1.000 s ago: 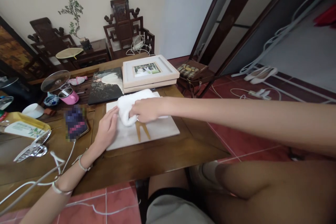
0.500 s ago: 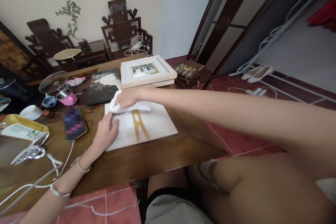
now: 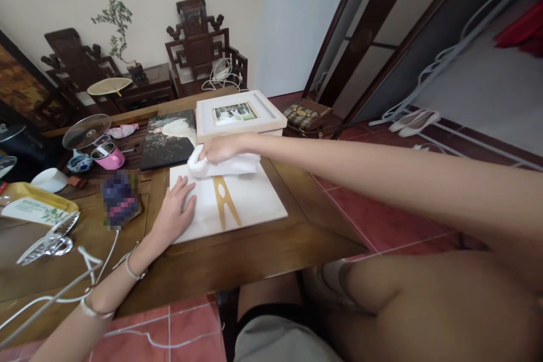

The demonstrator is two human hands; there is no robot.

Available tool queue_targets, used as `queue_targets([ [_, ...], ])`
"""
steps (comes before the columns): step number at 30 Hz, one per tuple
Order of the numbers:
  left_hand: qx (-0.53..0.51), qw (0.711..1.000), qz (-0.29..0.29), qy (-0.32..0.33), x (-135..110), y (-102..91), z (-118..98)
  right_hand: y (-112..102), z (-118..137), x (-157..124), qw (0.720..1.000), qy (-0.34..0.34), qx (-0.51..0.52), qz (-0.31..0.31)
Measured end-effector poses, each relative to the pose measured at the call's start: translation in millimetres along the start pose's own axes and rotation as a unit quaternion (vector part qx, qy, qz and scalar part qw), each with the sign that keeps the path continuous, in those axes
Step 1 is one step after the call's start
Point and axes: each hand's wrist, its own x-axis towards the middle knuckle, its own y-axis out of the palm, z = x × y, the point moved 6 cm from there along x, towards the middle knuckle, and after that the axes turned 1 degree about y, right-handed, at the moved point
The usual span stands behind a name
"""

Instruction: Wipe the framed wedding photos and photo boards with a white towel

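A white flat board [image 3: 258,198] with a golden-brown, two-legged shape [image 3: 223,198] on it lies near the front edge of the wooden table. My right hand [image 3: 223,149] is closed on a white cloth [image 3: 237,166], which rests across the far part of the board. Flat on the board's left edge lies my left hand [image 3: 178,203], fingers spread and holding nothing. Just behind the cloth stand stacked light wooden picture frames [image 3: 267,107], the top one with a photo in it. A dark picture panel [image 3: 165,147] lies to their left.
On the table's left are a phone [image 3: 121,198] with a white cable, a pink cup [image 3: 108,156], a glass lid [image 3: 87,131], a white bowl [image 3: 50,180] and a yellow pack [image 3: 40,203]. A chair [image 3: 360,39] holding a plaid bag [image 3: 303,115] stands at the right.
My right hand has slid the cloth a little to the right along the board. My left hand stays on the board's left edge, now apart from the cloth.
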Motion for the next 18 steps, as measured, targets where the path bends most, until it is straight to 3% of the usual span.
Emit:
queue_targets([
  [9,0.027,0.998,0.006,0.048,4.0,-3.7,-21.9,1.9,38.6,-1.8,0.999,-0.045,-0.03,0.005],
  [18,0.044,0.998,0.03,0.027,-4.0,-7.4,-6.5,-2.6,21.1,2.0,0.998,0.015,-0.049,0.034],
])
